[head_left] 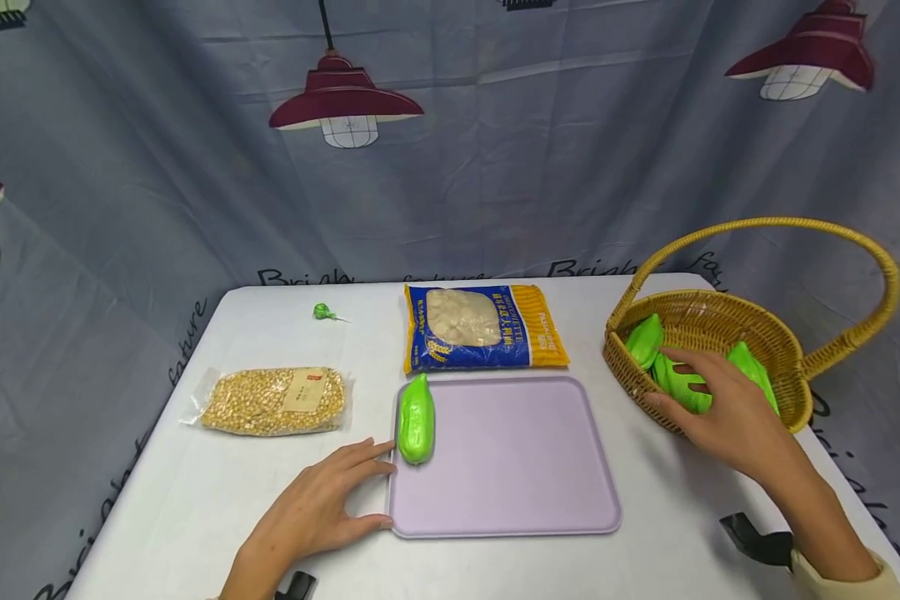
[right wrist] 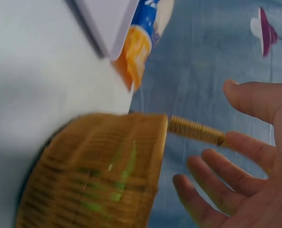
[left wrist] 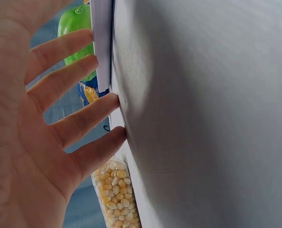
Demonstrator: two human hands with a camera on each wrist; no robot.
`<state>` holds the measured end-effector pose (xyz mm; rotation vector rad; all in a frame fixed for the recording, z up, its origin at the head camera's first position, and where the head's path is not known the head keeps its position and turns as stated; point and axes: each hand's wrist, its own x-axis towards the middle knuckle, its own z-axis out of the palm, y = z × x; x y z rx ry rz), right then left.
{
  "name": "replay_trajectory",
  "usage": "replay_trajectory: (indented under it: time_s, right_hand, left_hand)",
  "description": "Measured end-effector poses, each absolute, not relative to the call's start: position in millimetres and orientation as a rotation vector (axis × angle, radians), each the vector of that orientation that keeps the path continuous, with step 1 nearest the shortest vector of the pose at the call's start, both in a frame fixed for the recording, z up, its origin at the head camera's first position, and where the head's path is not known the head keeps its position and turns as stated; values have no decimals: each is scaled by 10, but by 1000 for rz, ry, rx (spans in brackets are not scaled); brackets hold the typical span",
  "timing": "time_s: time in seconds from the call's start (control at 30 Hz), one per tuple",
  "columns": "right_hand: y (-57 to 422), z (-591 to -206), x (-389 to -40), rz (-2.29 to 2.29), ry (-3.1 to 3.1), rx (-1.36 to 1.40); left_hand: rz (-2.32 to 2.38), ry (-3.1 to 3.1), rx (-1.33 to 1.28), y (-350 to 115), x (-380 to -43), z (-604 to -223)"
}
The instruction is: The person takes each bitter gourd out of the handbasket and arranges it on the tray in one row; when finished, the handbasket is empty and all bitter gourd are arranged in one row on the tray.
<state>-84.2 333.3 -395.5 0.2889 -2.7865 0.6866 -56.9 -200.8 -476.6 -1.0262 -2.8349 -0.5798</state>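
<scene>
Near a bag of corn kernels [head_left: 258,402], the left hand [head_left: 317,504] spreads its fingers wide beside a lilac tray [head_left: 510,471] bearing one green vegetable-shaped piece [head_left: 417,421]. The right hand [head_left: 735,412], fingers parted, hangs over a wicker basket [head_left: 708,321] containing similar green pieces [head_left: 645,342].

Head view: light bright, fairly even on the white table [head_left: 157,500]; lamp itself out of frame. Soft-edged shadow below the right hand [head_left: 735,417]; small glints on the glossy green vegetable [head_left: 417,421]. Backdrop curtain [head_left: 450,192] duller, folds softly shaded. Left wrist view: dimmer, tabletop grey, broad diffuse shadow across it; left hand [left wrist: 29,142] reasonably crisp. Right wrist view: basket [right wrist: 98,175] smeared by blur, weave streaky, pale tabletop hazy.
</scene>
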Motion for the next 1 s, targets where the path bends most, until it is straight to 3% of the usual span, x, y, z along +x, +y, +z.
replay_trajectory:
  time_s: [1.0]
  right_hand:
    - [4156, -4091, -841, 439, -2858, -93]
  left_hand:
    - [-583, -2782, -1042, -2021, -579, -4792]
